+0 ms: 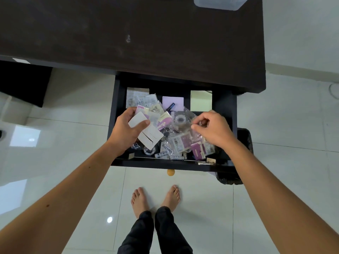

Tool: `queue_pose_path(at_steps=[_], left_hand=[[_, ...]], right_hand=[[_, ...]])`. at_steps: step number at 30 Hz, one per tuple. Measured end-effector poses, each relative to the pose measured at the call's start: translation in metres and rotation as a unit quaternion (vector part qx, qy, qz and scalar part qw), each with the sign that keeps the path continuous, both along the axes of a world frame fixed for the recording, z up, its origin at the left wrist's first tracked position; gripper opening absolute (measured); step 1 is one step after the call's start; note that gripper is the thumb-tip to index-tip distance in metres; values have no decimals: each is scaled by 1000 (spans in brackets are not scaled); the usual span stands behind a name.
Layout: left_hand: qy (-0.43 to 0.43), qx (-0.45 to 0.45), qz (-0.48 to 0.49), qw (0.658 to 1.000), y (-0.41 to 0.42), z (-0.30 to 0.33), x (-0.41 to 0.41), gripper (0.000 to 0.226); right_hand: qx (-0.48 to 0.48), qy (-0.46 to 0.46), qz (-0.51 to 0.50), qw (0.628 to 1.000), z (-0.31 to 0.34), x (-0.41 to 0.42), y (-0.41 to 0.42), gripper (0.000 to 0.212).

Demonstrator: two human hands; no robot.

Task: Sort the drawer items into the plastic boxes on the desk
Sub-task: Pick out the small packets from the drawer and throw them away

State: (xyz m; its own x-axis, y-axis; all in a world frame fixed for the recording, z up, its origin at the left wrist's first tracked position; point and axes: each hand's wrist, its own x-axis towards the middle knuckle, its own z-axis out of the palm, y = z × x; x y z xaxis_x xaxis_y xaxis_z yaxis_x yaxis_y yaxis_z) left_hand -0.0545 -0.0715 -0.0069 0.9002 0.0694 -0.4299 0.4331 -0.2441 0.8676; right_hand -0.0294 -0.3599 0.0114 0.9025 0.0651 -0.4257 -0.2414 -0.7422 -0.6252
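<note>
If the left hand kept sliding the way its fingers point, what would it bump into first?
The left hand, holding white cards, points rightward across the drawer. It would probably meet the purple-and-white packet beside the cards first, then the clear plastic bags. Depth is hard to judge from above.

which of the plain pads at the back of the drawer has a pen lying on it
The lilac pad, in the middle of the back row. A dark blue pen lies slanted across it. The pale yellow-green pad to its right has nothing on it.
</note>
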Motion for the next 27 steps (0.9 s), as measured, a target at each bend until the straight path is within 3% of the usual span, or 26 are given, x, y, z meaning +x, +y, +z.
queue_pose_path(at_steps=[6,9,12,18,23,27], left_hand=[[-8,-11,10,1000,0,2,-2,35],[-9,-22,16,1000,1,5,-2,34],[-12,-23,13,1000,2,7,-3,32],[-14,-16,7,1000,0,4,-4,33],[-16,-14,3,1000,0,4,-4,31],[-19,-12,0,1000,1,4,-5,31]], right_hand=[[36,27,-24,999,19,1,-8,8],[81,22,-31,996,27,0,-16,22],[95,62,39,993,31,0,-27,39],[-81,156,237,956,26,-5,-28,38],[-162,119,270,942,17,-7,-24,18],[-147,126,277,941,20,-8,-24,12]])
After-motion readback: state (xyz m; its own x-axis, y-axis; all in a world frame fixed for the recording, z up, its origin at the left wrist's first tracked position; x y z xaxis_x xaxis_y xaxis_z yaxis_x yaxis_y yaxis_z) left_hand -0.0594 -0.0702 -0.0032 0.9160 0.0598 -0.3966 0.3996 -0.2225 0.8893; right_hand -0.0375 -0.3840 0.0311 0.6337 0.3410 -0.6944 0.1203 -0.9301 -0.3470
